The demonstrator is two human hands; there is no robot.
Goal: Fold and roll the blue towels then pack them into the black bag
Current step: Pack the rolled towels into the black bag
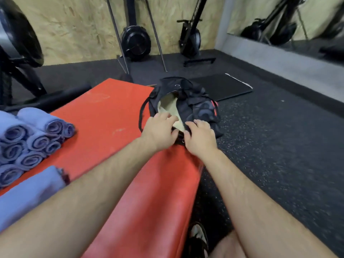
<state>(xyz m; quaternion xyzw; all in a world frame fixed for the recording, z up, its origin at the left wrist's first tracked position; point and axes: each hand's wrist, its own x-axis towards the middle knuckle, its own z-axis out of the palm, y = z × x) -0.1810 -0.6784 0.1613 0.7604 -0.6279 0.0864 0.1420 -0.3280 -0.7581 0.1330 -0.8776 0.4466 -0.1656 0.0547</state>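
rolled blue towels (33,142): stacked, unpacked. black bag (195,101): nothing blue inside. my left hand (160,131), right hand (200,136): fingers gripping its mouth.

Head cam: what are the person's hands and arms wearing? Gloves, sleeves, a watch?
Nothing visible. Left hand and right hand are ungloved. Left forearm and right forearm are uncovered to the frame edge: no sleeves, watch or wristband.

Rolled blue terry towels (28,142) are cut off at the left edge. The black fabric bag (197,101) is partly hidden under the left hand (160,131) and right hand (200,139).
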